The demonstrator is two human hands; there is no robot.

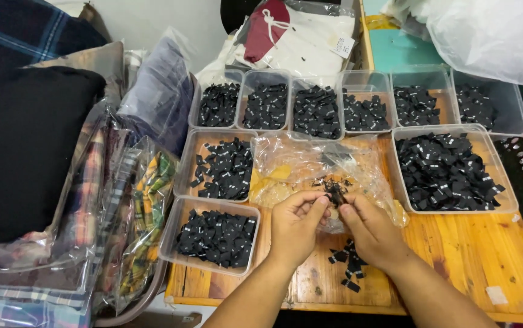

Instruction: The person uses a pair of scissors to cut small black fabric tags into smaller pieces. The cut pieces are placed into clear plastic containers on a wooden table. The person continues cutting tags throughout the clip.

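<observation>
1. While clear tubs [216, 237] of black labels sit leftward, the left hand [295, 228] pinches a small black label [336, 194], its long axis roughly upright.
2. The right hand [368, 234] pinches it too, above the plastic bag [316, 167].
3. The rightmost big tub [450, 130] holds more labels.

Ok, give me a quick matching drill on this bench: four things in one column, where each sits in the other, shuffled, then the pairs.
Things:
1. clear plastic bag
2. loose black labels
3. largest clear tray
4. folded white garment

Places:
A. at the back, behind the row of small trays
B. on bare wood under the right hand
C. right of the bag, full of labels
D. mid-table, just beyond both hands, left hand included

Pairs: 1-D, 2-B, 3-C, 4-A
</observation>
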